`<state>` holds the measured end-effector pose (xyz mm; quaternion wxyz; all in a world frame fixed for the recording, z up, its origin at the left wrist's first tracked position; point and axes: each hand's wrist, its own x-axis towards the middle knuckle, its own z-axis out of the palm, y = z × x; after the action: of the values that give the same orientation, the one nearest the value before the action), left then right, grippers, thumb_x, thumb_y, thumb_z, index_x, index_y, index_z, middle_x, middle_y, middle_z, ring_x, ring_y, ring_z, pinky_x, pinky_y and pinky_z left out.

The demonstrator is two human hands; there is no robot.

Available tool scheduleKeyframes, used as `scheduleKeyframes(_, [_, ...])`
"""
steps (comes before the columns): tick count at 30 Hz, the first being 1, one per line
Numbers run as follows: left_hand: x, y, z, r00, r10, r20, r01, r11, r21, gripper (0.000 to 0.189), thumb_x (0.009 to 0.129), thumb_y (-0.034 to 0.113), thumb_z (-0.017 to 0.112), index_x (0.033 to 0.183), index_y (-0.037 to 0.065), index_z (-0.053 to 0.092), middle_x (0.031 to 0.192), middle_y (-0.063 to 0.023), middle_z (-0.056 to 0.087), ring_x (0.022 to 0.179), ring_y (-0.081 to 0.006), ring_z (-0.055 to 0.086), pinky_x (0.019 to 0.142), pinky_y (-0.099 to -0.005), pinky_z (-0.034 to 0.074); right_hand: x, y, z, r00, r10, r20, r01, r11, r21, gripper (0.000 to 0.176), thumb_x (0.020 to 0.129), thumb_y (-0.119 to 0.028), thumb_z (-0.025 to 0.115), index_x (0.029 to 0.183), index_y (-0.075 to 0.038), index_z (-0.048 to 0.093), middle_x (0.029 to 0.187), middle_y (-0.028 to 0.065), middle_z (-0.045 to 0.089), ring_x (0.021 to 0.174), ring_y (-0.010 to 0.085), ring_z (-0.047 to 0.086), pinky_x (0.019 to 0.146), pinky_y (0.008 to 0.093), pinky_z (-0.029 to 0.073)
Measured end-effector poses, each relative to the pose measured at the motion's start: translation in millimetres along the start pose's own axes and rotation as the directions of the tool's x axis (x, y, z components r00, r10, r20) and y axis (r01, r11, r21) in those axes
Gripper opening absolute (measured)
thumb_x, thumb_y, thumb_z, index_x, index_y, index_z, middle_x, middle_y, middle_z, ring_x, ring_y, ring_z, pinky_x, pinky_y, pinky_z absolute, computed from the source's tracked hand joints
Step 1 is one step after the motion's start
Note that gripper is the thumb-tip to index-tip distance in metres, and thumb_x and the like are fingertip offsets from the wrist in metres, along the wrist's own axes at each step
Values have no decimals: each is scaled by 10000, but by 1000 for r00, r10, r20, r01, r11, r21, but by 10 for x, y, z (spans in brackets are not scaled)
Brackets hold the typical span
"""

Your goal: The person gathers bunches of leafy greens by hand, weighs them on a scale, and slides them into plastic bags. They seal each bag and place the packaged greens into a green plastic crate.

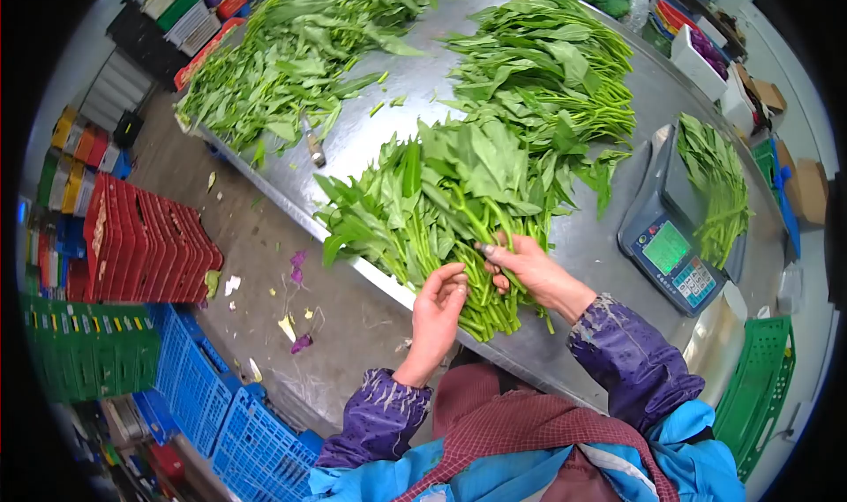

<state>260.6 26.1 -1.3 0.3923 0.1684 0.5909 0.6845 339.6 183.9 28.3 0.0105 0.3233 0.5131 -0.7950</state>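
A pile of water spinach (397, 211) lies on the metal table in front of me, its cut stems pointing toward me. My right hand (540, 274) is closed around a few water spinach stems (476, 215) over this pile, with their leaves pointing away from me. Beside the stem ends, my left hand (438, 308) has its fingers curled in toward the palm; whatever they may hold is hidden. To the right, a digital scale (675, 264) with a lit green display carries a bunch of water spinach (716, 180).
More water spinach lies in a heap (291, 61) at the far left and in a stack (547, 61) at the back. A knife (313, 145) rests near the left table edge (265, 189). Red crates (146, 242) and blue crates (256, 440) stand on the littered floor.
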Motion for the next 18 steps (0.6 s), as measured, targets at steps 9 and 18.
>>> scheduleKeyframes(9, [28,5,231,997,20,79,-24,998,50,218,834,-20,494,1051,10,499,897,-32,535,785,-101,503,722,-240,433,-1078,-1061,-937,505,-795,-337,595,603,-532,394,896,-211,492,1218,7,430,699,17,527,619,82,502,576,238,437])
scheduleKeyframes(18, [46,-6,801,977,-46,206,28,996,89,184,836,-18,492,1017,-5,517,877,-43,555,776,-105,526,715,-226,433,-1854,-733,-2869,221,-598,-770,-272,721,-638,377,832,-269,527,1066,23,486,818,149,562,768,236,567,681,344,457])
